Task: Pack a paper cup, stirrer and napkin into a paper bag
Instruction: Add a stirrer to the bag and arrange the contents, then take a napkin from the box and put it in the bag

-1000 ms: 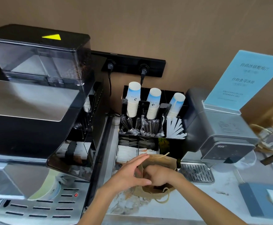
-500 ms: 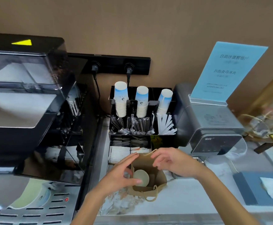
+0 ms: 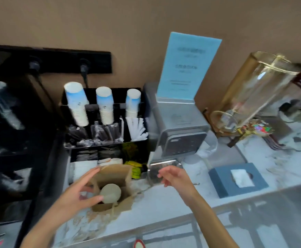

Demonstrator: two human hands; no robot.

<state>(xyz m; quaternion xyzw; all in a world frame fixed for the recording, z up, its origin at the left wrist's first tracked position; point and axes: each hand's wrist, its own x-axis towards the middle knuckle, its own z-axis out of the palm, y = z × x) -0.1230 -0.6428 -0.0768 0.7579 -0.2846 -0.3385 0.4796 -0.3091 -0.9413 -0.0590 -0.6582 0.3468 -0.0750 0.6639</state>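
A brown paper bag stands open on the marble counter, with a paper cup inside it, bottom up. My left hand holds the bag's left rim, fingers spread around the opening. My right hand hovers to the right of the bag with its fingers apart and nothing in it. Behind the bag a black organizer holds three stacks of blue-and-white cups, dark wrapped stirrers and white stirrers. A blue tissue box with a white napkin sits at the right.
A black coffee machine fills the left side. A silver appliance with a blue sign stands right of the organizer, its drip tray under my right hand. A glass dispenser stands at the far right.
My right hand has come out of the bag and moved right, away from it. The cup now shows inside the bag. My left hand stays on the rim. The view has swung right.
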